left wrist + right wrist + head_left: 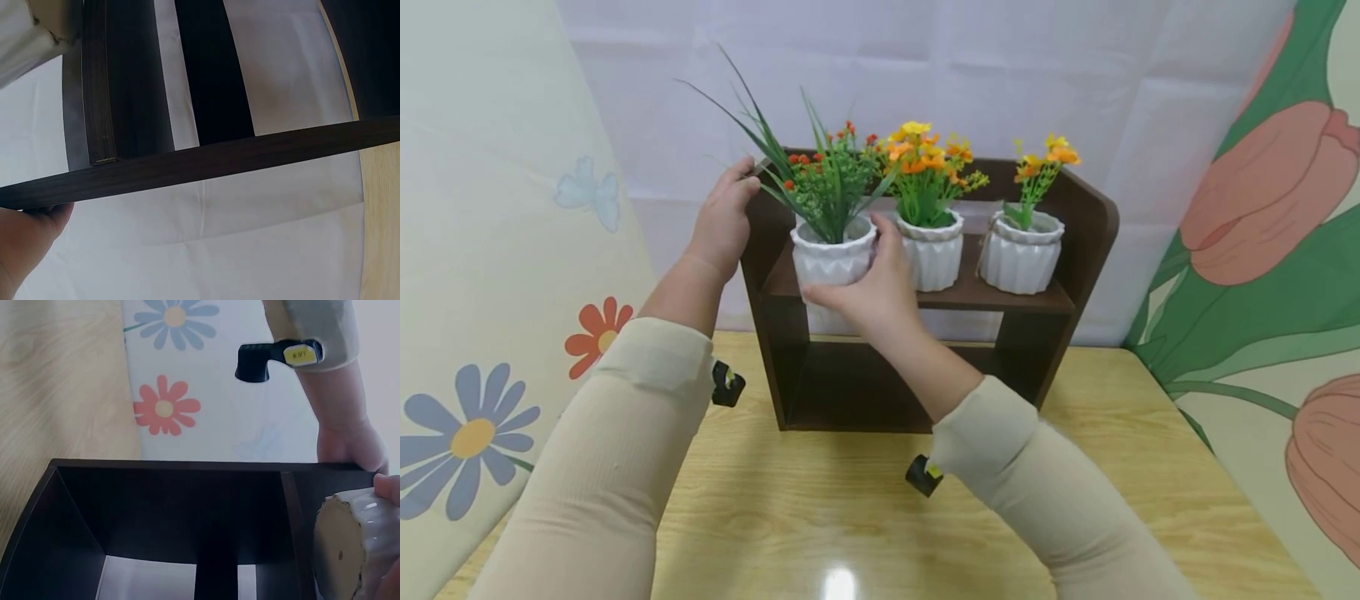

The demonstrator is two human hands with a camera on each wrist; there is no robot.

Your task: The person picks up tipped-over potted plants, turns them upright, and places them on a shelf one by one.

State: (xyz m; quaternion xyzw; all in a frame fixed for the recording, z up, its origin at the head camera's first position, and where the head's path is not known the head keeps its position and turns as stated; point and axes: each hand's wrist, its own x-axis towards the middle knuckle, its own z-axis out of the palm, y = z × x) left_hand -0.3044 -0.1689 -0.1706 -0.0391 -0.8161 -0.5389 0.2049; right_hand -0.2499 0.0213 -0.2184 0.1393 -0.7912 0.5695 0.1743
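Note:
My right hand (883, 292) grips a white ribbed flower pot (831, 260) with long green grass blades, thumb in front and fingers at its right side. The pot's pale underside (337, 550) shows in the right wrist view, raised off the upper board of the dark brown shelf (767, 350). Red flowers (805, 158) stand among or behind the blades; whether they share this pot I cannot tell. My left hand (724, 221) holds the top of the shelf's left side panel, its fingers over the edge. In the left wrist view, that hand (31, 244) touches the panel's edge.
Two white pots stand on the upper board to the right: one with orange and yellow flowers (931, 258), another with a smaller orange bunch (1021, 254). The shelf stands on a wooden table (820, 508), before a pale cloth (1037, 75), between flower-patterned panels.

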